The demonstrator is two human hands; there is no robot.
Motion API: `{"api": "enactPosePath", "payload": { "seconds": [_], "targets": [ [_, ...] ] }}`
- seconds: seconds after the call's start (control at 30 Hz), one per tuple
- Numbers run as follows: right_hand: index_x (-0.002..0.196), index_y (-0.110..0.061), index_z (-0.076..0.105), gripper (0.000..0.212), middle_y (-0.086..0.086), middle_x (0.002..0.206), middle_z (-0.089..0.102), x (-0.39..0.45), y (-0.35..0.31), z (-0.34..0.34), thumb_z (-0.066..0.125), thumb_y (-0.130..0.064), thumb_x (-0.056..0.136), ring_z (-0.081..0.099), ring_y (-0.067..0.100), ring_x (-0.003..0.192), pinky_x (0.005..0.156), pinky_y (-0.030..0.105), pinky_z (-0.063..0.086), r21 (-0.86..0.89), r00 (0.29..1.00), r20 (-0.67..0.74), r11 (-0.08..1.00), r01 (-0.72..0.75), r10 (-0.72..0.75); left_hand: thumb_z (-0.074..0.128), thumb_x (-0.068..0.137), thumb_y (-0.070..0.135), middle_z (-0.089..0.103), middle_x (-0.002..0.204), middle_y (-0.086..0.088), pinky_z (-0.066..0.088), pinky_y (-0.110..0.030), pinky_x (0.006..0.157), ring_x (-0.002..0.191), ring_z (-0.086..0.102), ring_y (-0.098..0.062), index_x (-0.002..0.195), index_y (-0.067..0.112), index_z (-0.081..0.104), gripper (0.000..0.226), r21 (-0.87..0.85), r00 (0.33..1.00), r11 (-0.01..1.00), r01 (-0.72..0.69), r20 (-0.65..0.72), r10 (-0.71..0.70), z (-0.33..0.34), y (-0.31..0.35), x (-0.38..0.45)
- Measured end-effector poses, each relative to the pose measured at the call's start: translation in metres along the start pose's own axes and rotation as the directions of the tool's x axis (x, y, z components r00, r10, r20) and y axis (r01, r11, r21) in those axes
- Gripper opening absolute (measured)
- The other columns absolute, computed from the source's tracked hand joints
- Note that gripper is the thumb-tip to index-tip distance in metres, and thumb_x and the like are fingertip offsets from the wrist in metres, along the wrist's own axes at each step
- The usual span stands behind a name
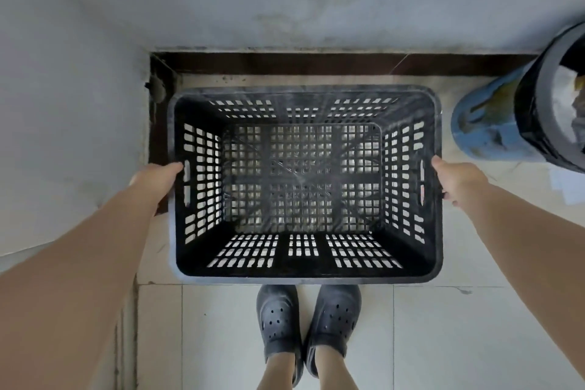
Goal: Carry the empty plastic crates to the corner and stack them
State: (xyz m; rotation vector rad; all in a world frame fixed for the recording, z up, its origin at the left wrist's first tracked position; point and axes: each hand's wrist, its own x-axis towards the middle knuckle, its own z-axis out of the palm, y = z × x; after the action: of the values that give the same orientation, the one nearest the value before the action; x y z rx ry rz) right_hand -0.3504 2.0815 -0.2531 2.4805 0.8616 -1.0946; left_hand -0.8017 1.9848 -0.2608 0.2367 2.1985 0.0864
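A black plastic crate with slotted walls and a grid bottom fills the middle of the view, empty, mouth up, in the corner where two pale walls meet. My left hand grips its left side by the handle slot. On the opposite side my right hand holds the right handle slot. Through the grid bottom a second layer of grid shows, so another crate may be beneath; I cannot tell for sure. Whether the crate rests or hangs is unclear.
A blue bin lined with a black bag stands at the right against the back wall, close to the crate. A dark skirting strip runs along the wall foot. My feet in grey clogs stand on pale floor tiles just behind the crate.
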Motion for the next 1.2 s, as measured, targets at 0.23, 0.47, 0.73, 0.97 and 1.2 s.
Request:
{"api": "enactPosePath", "payload": {
  "seconds": [0.23,0.47,0.73,0.97,1.2],
  "targets": [
    [0.130,-0.009,0.051,0.046,0.010,0.114,0.060,-0.124,-0.066,-0.107,0.047,-0.039,0.097,0.059,0.029,0.100,0.075,0.032,0.046,-0.538,0.814,0.014,0.682,0.496,-0.581,0.047,0.095,0.037,0.049,0.135,-0.017,0.044,-0.046,0.098,0.121,0.048,-0.036,0.141,0.015,0.039,0.052,0.597,0.879,0.709,-0.375,-0.015,0.477,-0.059,0.118,-0.164],
    [0.142,-0.018,0.036,0.055,0.006,0.139,0.044,-0.291,-0.121,-0.279,0.041,-0.048,0.096,0.044,0.027,0.125,0.096,0.039,0.036,-0.765,0.550,-0.027,0.372,0.527,-0.835,0.040,0.098,0.039,0.045,0.141,-0.009,0.038,-0.041,0.100,0.128,0.042,-0.030,0.147,0.018,0.031,0.054,0.785,0.596,0.366,-0.500,0.005,0.803,-0.172,0.237,-0.379],
    [0.135,-0.017,0.042,0.047,0.006,0.131,0.048,-0.484,-0.122,-0.478,0.042,-0.043,0.096,0.043,0.026,0.122,0.089,0.036,0.033,-0.808,0.248,-0.239,0.334,0.486,-0.939,0.041,0.096,0.045,0.050,0.135,-0.002,0.037,-0.035,0.096,0.124,0.046,-0.025,0.142,0.020,0.039,0.052,0.867,0.221,0.196,-0.458,-0.103,0.970,-0.295,0.301,-0.605],
    [0.133,-0.015,0.045,0.045,0.007,0.127,0.050,-0.613,-0.069,-0.606,0.041,-0.042,0.096,0.046,0.027,0.117,0.083,0.035,0.032,-0.831,0.077,-0.438,0.436,0.346,-0.896,0.042,0.096,0.044,0.052,0.133,-0.002,0.036,-0.034,0.094,0.125,0.043,-0.024,0.139,0.018,0.042,0.050,0.901,-0.067,0.072,-0.428,-0.111,0.992,-0.370,0.318,-0.760],
    [0.139,-0.019,0.041,0.049,0.005,0.133,0.047,-0.698,-0.004,-0.669,0.039,-0.045,0.097,0.044,0.026,0.120,0.087,0.036,0.034,-0.755,0.029,-0.629,0.620,0.212,-0.776,0.042,0.095,0.045,0.052,0.132,-0.003,0.035,-0.036,0.096,0.124,0.045,-0.026,0.140,0.018,0.041,0.052,0.907,-0.304,-0.084,-0.412,-0.050,0.951,-0.401,0.333,-0.864]
  ]
}}
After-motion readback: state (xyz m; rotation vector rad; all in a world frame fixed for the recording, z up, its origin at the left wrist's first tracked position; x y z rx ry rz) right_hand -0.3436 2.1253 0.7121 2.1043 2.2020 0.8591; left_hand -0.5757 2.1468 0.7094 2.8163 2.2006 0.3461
